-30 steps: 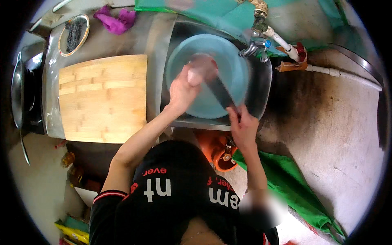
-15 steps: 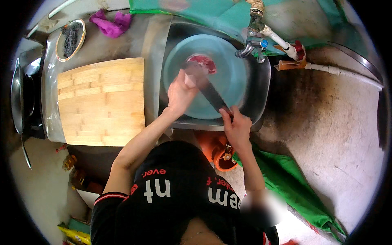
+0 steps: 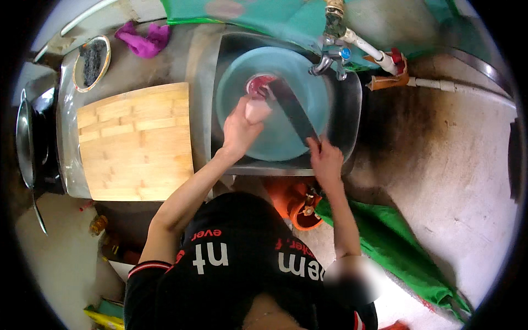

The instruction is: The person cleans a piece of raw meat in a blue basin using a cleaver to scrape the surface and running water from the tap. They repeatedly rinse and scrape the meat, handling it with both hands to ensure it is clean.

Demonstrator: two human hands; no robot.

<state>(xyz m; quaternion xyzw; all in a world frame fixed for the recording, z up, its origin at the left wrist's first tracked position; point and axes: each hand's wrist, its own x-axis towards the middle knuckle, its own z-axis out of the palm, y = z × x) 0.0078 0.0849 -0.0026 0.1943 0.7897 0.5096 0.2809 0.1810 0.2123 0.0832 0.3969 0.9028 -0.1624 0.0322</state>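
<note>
— Grey metal counter (image 3: 177, 60) across the left and middle, a dark-walled sink (image 3: 352, 132) set into it, a teal sheet (image 3: 280, 22) behind. What lies on the left?

— A pale wooden board (image 3: 137, 151), bare on top. Beyond it sit a rimmed bowl (image 3: 77, 81) with a dark scrubber (image 3: 93, 60) inside and, to the right, a crumpled purple cloth (image 3: 144, 43)

— And in the sink?

— A light blue basin (image 3: 311, 80), with a metal tap (image 3: 330, 58) near its upper right edge

— Where are the hands?

— Both are over the basin. The left hand (image 3: 241, 132) has its fingers curled around the pale end of a piece of meat (image 3: 257, 111), whose red part shows just past the fingertips. The right hand (image 3: 328, 159) is closed around the handle of a broad dark knife (image 3: 294, 113)

— Does the blade touch the meat?

— It slants up and leftward across the basin, and its far end overlaps the red part's right side from this view. I cannot tell whether they actually touch

— Anything lower down?

— An orange container (image 3: 305, 217) below the sink, and green fabric (image 3: 396, 242) to its right
</note>
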